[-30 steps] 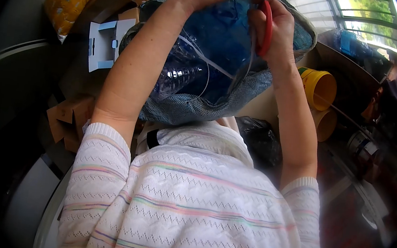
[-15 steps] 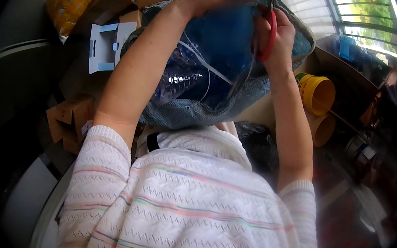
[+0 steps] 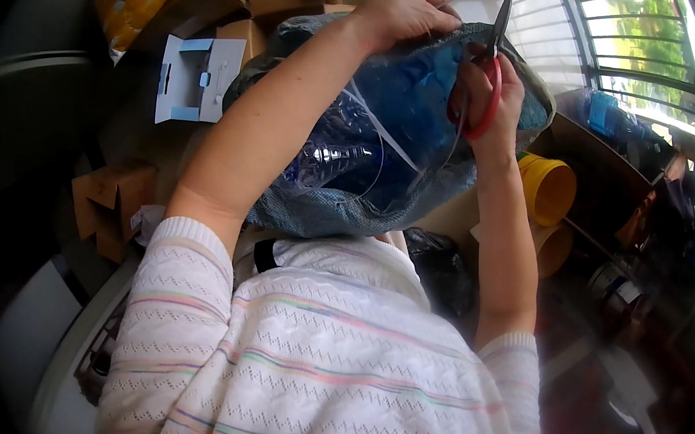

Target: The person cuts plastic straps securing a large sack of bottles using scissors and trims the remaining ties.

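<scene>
Blue clear-plastic bag (image 3: pixel 392 112) of crushed bottles, raised before the chest: light, soft, slippery, likely best gripped at its gathered top edge, where left hand (image 3: pixel 407 11) fingers clamp it; right hand (image 3: pixel 488 88) fingers closed through red-handled scissors (image 3: pixel 488 71).

Bottle (image 3: pixel 346 145) glossy clear plastic — sack (image 3: pixel 339 212) rough woven cloth.

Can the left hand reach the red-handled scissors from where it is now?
Probably yes. The left hand grips the top of the blue plastic bag, right beside the red-handled scissors that the right hand holds. Nothing lies between them.
</scene>
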Available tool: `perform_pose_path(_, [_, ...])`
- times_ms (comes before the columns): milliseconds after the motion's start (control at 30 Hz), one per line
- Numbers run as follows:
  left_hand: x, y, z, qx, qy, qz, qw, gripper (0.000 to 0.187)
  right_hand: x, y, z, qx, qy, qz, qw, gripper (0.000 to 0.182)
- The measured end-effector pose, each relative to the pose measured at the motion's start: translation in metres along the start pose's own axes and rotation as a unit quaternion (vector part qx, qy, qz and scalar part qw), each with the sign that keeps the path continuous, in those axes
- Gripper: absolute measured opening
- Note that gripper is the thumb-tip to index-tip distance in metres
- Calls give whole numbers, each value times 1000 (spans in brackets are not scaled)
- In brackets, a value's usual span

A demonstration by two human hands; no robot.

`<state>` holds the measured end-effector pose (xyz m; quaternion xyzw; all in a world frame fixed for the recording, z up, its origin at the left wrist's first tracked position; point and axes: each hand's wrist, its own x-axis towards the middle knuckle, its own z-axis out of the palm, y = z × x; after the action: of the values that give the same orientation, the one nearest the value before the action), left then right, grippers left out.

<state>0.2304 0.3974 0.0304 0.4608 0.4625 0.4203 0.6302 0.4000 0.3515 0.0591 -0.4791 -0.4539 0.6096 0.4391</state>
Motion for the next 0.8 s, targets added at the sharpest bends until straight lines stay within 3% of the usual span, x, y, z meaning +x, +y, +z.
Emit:
perform_pose_path(133, [1, -3, 1, 11, 7, 27, 1000, 20, -2, -1, -1, -15, -6, -13, 1000, 20])
perform_pose_path(333, [-1, 6, 10, 193, 91, 65, 975, 19, 0, 4, -2, 5, -5, -29, 1000, 20])
perform_pose_path(433, [1, 4, 12, 221, 126, 82, 964, 18, -1, 4, -3, -8, -3, -24, 1000, 20])
perform_pose_path(633, [-3, 8, 11, -2, 76, 13, 997, 11, -3, 2, -2, -24, 2, -32, 999, 20])
perform_pose_path(800, [-1, 11, 9, -44, 32, -41, 998, 10, -3, 2, -3, -20, -11, -26, 999, 21])
